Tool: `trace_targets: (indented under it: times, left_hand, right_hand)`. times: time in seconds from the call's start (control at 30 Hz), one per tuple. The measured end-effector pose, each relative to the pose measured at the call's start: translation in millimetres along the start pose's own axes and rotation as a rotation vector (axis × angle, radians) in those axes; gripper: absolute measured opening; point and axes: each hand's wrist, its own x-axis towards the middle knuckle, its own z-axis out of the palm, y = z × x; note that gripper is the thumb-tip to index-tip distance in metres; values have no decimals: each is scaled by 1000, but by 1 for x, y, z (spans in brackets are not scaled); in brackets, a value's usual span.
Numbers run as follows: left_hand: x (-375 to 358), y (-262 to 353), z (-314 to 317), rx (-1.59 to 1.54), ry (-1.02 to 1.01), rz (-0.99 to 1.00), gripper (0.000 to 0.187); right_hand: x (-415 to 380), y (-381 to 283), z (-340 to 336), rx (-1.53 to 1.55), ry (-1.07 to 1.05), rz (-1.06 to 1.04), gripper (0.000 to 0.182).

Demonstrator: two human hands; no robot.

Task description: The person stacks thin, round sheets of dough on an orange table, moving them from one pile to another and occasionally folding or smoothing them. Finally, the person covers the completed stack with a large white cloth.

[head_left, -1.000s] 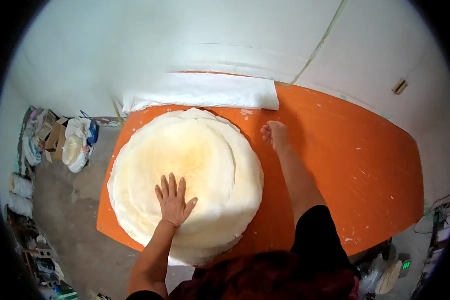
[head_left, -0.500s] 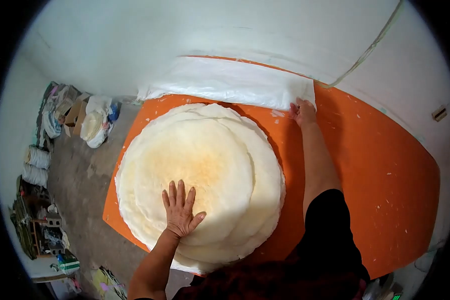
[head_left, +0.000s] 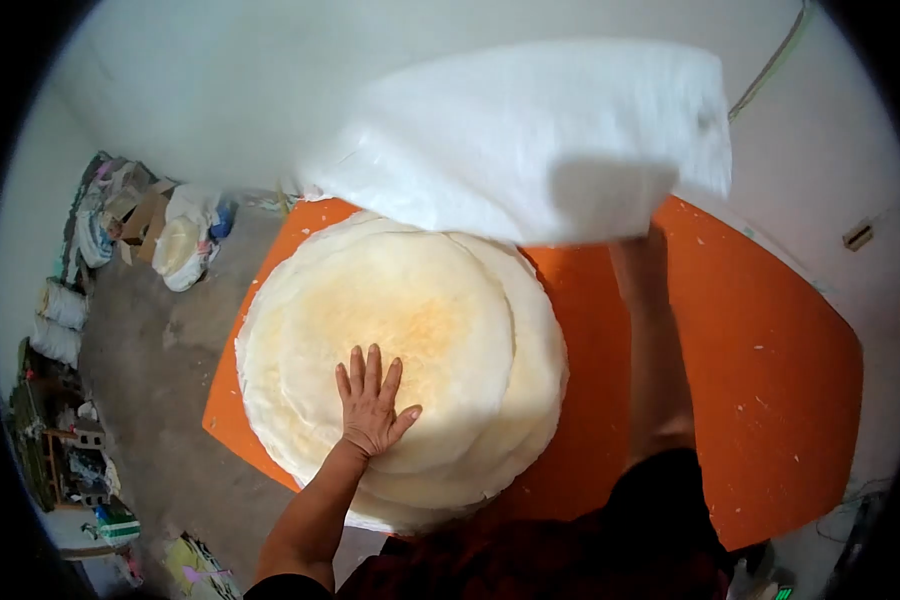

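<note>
A stack of large, thin, round cream-coloured sheets (head_left: 440,300), golden in the middle and uneven at the rims, lies on an orange board (head_left: 770,380). My left hand (head_left: 370,412) rests flat on the top sheet with its fingers spread. A white plastic sheet (head_left: 490,130) is raised at the far side, its lower edge hanging by the back of the stack. My right arm (head_left: 660,340) reaches up to this plastic, which hides the hand and its grip. A dark shadow falls across the plastic near that hand.
Left of the board is a grey floor (head_left: 150,390). An open cardboard box (head_left: 148,222), a white bag (head_left: 182,240) and stacked clutter line the left wall. A pale wall (head_left: 270,80) stands behind the board.
The white plastic sheet has gone from lying along the board's far edge to being lifted up and spread, with my right hand now behind it. My left hand stays on the stack.
</note>
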Motion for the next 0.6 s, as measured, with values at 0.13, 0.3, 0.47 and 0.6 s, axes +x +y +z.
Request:
trace_targets:
  times: [0.13,0.3,0.47,0.6]
  left_hand:
    - [-1,-1,2,-29,64,11,71]
    - [-3,-2,4,-25,61,7,72]
    - [-2,-1,4,-3,71,5,72]
    - [-2,0,3,8,81,15,71]
  right_hand:
    - [-80,126,-146,-89,314,424,23]
    - [-133,162,-250,-56,645,606,20]
    - [-61,66,-159,-321,402,187,13]
    - [-46,37,-59,-1447,-374,-217,35]
